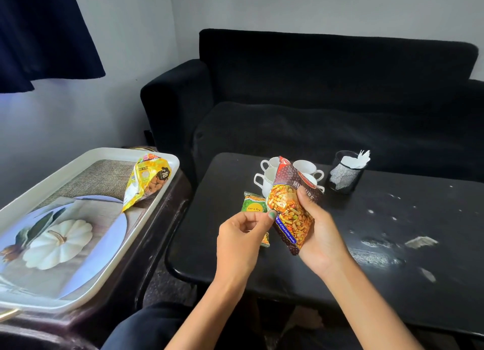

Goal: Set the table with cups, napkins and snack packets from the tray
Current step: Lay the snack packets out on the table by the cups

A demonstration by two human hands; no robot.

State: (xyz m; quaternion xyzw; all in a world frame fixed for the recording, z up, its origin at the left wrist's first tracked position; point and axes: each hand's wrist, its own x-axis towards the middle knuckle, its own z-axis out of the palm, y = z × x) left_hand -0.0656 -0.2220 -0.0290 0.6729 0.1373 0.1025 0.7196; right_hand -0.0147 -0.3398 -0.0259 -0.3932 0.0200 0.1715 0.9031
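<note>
A black upholstered sofa (327, 95) fills the back of the room, and right in front of it sits the low black table with a scuffed, chipped top (392, 231), our landmark. Off the table's left edge, on a dark side stand, rests the white rectangular tray with a printed pumpkin picture (86, 218), and at its end nearest the table leans a yellow crinkled snack packet (146, 184), propped against the rim. On the table's far side, near its middle, a cluster of white ceramic cups with handles (272, 174) stands tightly packed, with the black mesh napkin holder stuffed with white paper napkins (347, 171) just to their right. Above the table's near left part, both hands meet: the right hand (322, 234) has fingers wrapped behind and thumb pressed over the front of a dark maroon snack-mix packet with a clear window (290, 208), holding it tilted in the air, while the left hand (241, 234) is curled with its fingertips pinching the packet's left edge. Under the left hand, flat on the table, lies a small green and yellow snack packet (252, 205), partly hidden by the fingers.
</note>
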